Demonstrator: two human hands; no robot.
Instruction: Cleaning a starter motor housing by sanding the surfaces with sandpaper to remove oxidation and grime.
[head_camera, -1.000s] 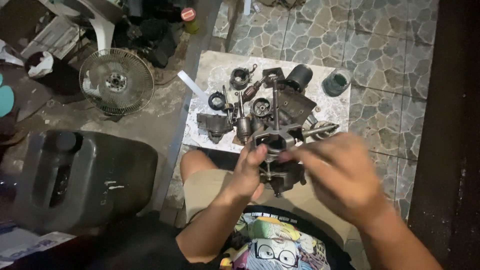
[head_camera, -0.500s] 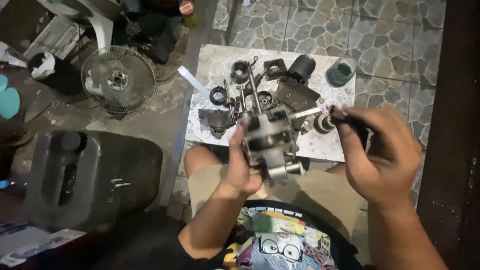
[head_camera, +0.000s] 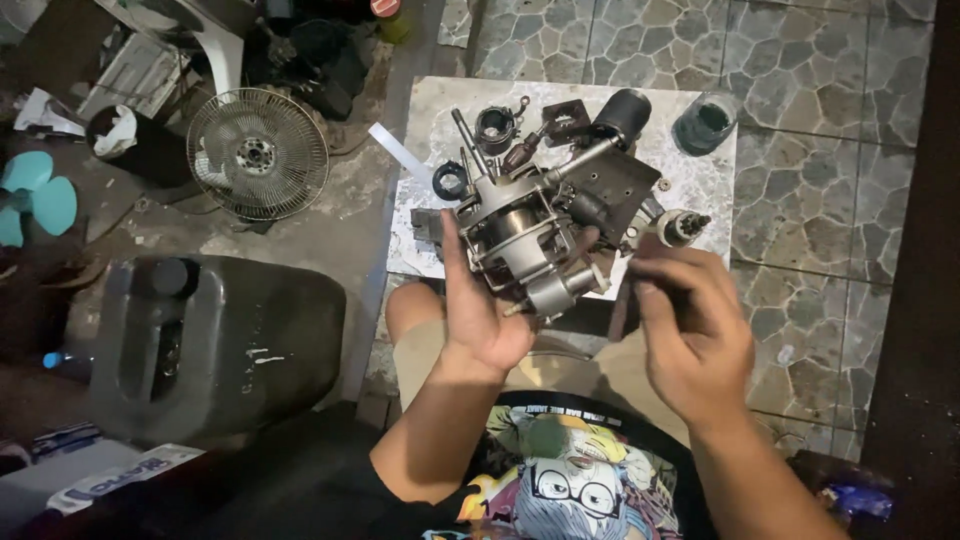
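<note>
Left hand clamps the fan motor assy up above the marble slab for inspection; right hand, beside the motor, pinches a small tool, tip fwd.

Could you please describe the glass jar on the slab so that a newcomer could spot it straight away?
Find the pale stone slab on the floor in front of the seated person, covered with dark metal motor parts. Look to its far right corner: the glass jar stands there, apart from the heap. It is the only see-through, round, open-topped thing, with dark liquid inside.
</note>
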